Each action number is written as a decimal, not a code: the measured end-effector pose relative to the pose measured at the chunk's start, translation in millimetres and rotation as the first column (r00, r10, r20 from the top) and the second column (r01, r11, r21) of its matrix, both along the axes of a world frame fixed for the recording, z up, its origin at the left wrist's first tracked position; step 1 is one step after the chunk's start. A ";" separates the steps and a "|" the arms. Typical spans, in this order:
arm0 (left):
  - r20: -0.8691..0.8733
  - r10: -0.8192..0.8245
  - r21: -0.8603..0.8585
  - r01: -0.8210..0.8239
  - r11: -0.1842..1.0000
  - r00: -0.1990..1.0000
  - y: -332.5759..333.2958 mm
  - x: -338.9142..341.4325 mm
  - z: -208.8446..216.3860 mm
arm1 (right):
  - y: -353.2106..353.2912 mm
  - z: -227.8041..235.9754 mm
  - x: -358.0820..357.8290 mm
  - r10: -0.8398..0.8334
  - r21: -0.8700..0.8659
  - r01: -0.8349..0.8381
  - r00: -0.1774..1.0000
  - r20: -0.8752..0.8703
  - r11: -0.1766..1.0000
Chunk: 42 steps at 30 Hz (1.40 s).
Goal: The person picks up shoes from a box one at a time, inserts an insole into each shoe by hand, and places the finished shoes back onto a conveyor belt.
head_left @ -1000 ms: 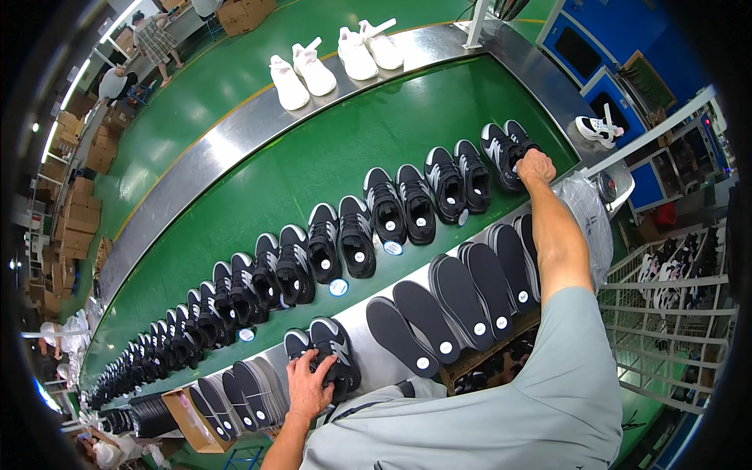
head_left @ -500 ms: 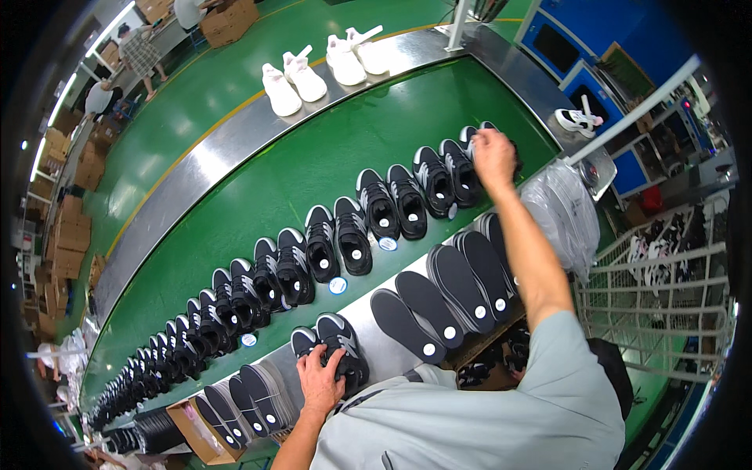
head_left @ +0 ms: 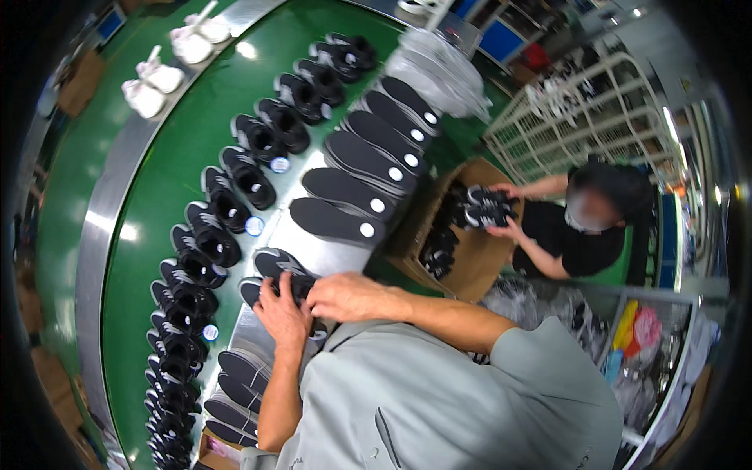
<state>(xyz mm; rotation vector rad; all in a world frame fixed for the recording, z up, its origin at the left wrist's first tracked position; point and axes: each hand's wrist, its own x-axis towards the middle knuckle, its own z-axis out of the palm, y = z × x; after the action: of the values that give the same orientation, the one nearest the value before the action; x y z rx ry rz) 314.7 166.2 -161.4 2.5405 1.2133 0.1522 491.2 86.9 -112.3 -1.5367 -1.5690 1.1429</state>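
Observation:
A pair of black sneakers [head_left: 276, 262] with grey toe trim sits on the metal ledge right in front of me. My left hand [head_left: 280, 315] lies over the nearer shoe of the pair, its fingers curled round the upper. From the right, my right hand [head_left: 352, 298] reaches in to the openings of the same shoes. Its fingers are bent together there, and whatever they pinch is hidden. Beyond the ledge, a long row of black sneakers [head_left: 213, 235] stands on the green belt [head_left: 129, 258]. Stacks of black insoles [head_left: 333, 219] with round white stickers lie farther along the ledge.
Tied insole bundles [head_left: 243, 368] lie near my left forearm. At right, a person [head_left: 548, 227] holds black shoes [head_left: 489, 207] over a carton [head_left: 482, 270]. White shoes [head_left: 192, 43] stand on the far metal rim. Clear plastic bags [head_left: 439, 70] and a wire cage [head_left: 595, 117] are farther off.
My right hand has come back from the far end of the shoe row to the pair under my left hand. The view has turned right, bringing the other person and carton into sight.

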 end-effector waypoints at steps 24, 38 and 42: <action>0.300 -0.286 -0.385 0.390 0.836 0.910 -70.9 99.1 40.2 | -350.8 10.7 321.2 -0.077 -0.127 0.624 0.290 0.954 0.771; 0.223 0.191 -0.011 -0.194 0.981 0.956 -31.1 20.4 49.4 | -244.4 69.7 281.5 -0.167 -0.009 0.374 0.437 0.884 0.927; -0.046 0.083 -0.050 -0.085 0.995 0.995 -12.3 15.8 37.3 | -172.5 69.5 213.8 -0.281 0.029 0.371 0.650 0.706 0.928</action>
<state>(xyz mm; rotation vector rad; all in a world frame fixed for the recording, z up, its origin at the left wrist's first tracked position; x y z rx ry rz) 330.5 153.9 -124.2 2.4612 1.3243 0.0836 705.0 -85.6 -42.8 -2.4149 -1.5690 0.4416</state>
